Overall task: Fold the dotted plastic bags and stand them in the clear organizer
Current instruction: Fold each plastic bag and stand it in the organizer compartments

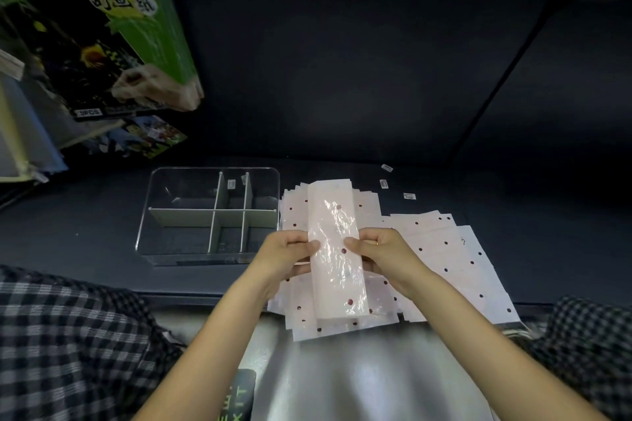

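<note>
A: Materials, obs. 1?

B: Folded bag (337, 249): thin glossy plastic, pale pink-white w/ dark red dots, crinkled film on top. Folded to a long narrow strip, held above the stack, long axis running away from the person.

A: Hands?

B: Left hand (290, 258) pinches the strip's left edge, thumb on top, fingers curled under. Right hand (378, 255) does the same on the right edge. Both gripping, approx. mid-length.

A: Rest of the bags?

B: Loose stack of flat bags (441, 260) on the dark shelf (102, 249), fanned out, overhanging the front edge. Same dotted plastic. Count: cannot tell, too many overlapping.

A: Container?

B: Clear organizer (208, 212), rigid transparent plastic, rect. w/ rounded corners, just left of the stack. Grey-white dividers make 6 compartments: 2 wide on the left, 4 narrower on the right. No bags in any. A small label is stuck to each of 2 rear dividers.

A: Other items?

B: 3 small white labels (384, 183) on the shelf behind the stack. Green printed packs (113, 31) hang upper left. Checked fabric (68, 335) at both lower corners.
</note>
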`<action>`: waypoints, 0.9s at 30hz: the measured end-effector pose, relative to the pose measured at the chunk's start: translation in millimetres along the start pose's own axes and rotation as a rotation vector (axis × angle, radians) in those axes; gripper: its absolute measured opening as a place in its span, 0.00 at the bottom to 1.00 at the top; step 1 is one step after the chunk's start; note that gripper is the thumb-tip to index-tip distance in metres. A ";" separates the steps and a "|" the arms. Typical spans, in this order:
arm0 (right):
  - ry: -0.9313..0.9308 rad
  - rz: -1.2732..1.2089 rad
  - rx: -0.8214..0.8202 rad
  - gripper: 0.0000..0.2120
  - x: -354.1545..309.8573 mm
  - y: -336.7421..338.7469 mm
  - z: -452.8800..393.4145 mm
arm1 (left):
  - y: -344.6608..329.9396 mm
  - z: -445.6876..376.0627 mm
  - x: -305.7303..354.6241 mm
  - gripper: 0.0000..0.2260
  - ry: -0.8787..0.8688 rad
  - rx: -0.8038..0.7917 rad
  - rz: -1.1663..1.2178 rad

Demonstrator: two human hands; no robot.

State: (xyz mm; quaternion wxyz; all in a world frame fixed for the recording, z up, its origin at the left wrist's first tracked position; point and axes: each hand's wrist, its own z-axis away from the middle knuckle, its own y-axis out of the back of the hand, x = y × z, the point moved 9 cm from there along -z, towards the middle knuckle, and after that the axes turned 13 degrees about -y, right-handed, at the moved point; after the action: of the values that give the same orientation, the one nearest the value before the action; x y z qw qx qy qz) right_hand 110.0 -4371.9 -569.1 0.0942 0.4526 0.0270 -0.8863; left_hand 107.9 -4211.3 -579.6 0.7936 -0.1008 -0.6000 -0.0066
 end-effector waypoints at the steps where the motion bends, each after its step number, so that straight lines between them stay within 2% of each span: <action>1: 0.005 0.007 -0.002 0.14 -1.7 0.4 1.2 | 2.6 0.9 2.8 0.05 -0.010 0.009 -0.017; 3: 0.021 0.019 -0.008 0.07 -4.9 2.4 2.1 | 6.6 1.9 9.0 0.03 -0.040 0.027 -0.028; 8: 0.061 -0.033 -0.024 0.03 -12.3 8.5 3.7 | 12.7 1.5 20.1 0.07 -0.099 0.043 0.050; 11: 0.094 -0.115 -0.046 0.07 -19.4 7.9 5.7 | 14.3 -0.1 22.4 0.10 -0.116 0.034 0.126; 16: 0.115 -0.145 -0.030 0.18 -21.1 7.4 6.8 | 13.3 -1.2 25.6 0.14 -0.146 -0.014 0.150; 18: 0.123 -0.156 -0.038 0.17 -21.3 5.4 6.5 | 13.6 -1.9 26.4 0.15 -0.154 -0.029 0.162; 22: 0.144 -0.177 -0.050 0.13 -21.0 3.9 5.6 | 14.8 -4.1 22.1 0.08 -0.119 -0.005 0.204; 27: 0.157 -0.117 -0.040 0.15 -20.1 1.1 4.2 | 6.1 -2.5 6.7 0.17 -0.022 -0.011 0.029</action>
State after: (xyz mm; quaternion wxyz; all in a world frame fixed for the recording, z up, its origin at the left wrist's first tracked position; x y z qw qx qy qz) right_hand 118.4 -4370.7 -550.4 0.0489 0.5165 0.0784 -0.8513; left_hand 113.0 -4205.0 -574.8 0.7865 -0.1136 -0.6070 0.0027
